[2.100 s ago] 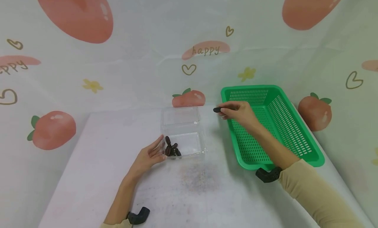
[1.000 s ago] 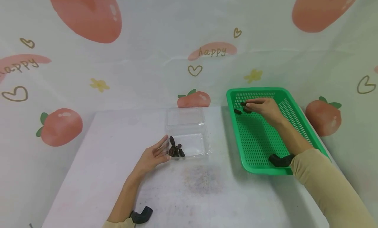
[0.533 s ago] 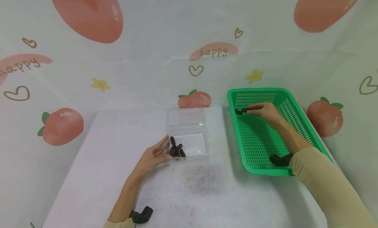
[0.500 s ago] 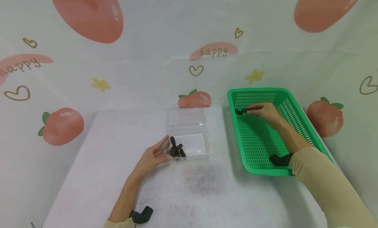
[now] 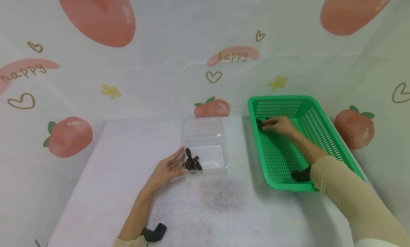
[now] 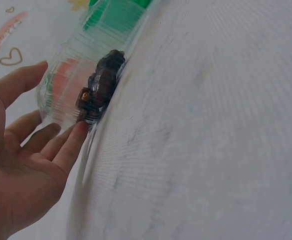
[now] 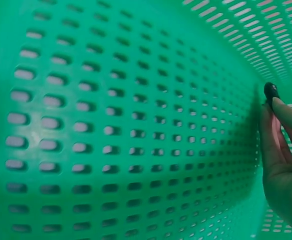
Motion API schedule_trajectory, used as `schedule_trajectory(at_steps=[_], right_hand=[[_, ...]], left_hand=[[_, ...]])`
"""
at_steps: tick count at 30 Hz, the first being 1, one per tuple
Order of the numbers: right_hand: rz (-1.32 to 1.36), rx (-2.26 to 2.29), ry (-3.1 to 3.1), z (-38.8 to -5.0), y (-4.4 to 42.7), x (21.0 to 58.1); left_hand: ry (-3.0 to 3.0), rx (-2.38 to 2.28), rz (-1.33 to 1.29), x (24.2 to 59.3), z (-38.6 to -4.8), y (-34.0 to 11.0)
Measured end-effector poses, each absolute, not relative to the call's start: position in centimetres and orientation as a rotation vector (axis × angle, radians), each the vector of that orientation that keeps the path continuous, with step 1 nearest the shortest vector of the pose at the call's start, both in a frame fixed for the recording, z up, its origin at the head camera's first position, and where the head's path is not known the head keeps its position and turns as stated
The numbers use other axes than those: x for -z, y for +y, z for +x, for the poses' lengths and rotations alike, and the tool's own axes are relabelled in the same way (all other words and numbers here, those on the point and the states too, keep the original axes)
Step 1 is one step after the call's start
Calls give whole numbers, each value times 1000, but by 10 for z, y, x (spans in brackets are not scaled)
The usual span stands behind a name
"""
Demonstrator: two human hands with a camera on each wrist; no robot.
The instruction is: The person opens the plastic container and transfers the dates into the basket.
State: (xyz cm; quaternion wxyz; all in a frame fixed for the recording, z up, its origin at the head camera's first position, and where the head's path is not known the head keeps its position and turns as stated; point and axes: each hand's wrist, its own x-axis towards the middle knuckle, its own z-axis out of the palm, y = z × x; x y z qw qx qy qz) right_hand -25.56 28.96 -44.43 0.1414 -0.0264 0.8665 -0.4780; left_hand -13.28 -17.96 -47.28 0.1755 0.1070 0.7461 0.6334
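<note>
In the head view, a clear plastic clamshell box [image 5: 208, 158] lies on the table with its lid folded back. Several dark brown dates [image 5: 192, 163] are heaped at its left end. My left hand [image 5: 166, 171] holds that end, thumb and fingers spread across it; the left wrist view shows fingertips against the plastic beside the dates [image 6: 103, 82]. To the right, my right hand [image 5: 282, 126] reaches into the green basket [image 5: 282, 186], at its far left corner. Its fingertips pinch a dark date [image 7: 271, 92]. Other dates there are partly hidden by the fingers.
The basket is slotted and stands on the white table [image 5: 128, 158] at the right. A printed white cloth [image 5: 160, 54] hangs behind. The table carries a smudge in front of the box.
The right hand has carried a date over the rim into the basket, lowered to the dates there, and shifted slightly nearer and left. The left hand stays on the box.
</note>
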Motion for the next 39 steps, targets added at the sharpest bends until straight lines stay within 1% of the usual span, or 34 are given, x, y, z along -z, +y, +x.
schedule_trajectory(at_steps=[12,24,31,39], right_hand=[[-73,1299,2502,-255,286,450],[-69,1341,2487,-253,286,440],[-118,1540,2459,-252,286,422],[-118,1919,2309,-246,262,401]], left_hand=[[2116,-1794,308,474,-132,-181],[2123,-1791,306,478,-133,-182],[2129,-1786,320,478,-134,-182],[2120,-1793,313,477,-133,-181]])
